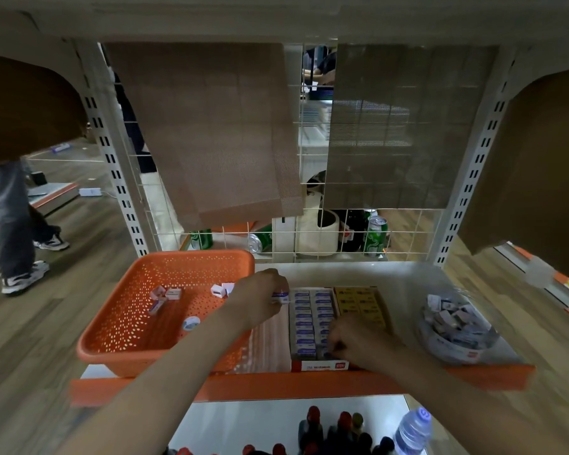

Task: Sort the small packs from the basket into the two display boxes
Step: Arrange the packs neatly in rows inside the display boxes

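Risk: may drop the small blue-and-white cardboard pack (281, 296) into the gap beside the box; rows nearly full, little room left.
Left hand (260, 297): pinching that pack, just beside the box's far end.
Right hand (358, 339): curled over the near rows; cannot tell if holding anything.
Orange perforated plastic basket (112, 349): a few loose packs, one round roll.
Red-fronted cardboard display box (319, 366): blue-white packs, tight rows.
Yellow cardboard display box (363, 303): yellow packs.

Basket (191, 256) left of boxes (319, 365), apparently apart

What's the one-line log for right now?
left hand holds small pack; right hand in blue-pack display box; basket holds loose packs
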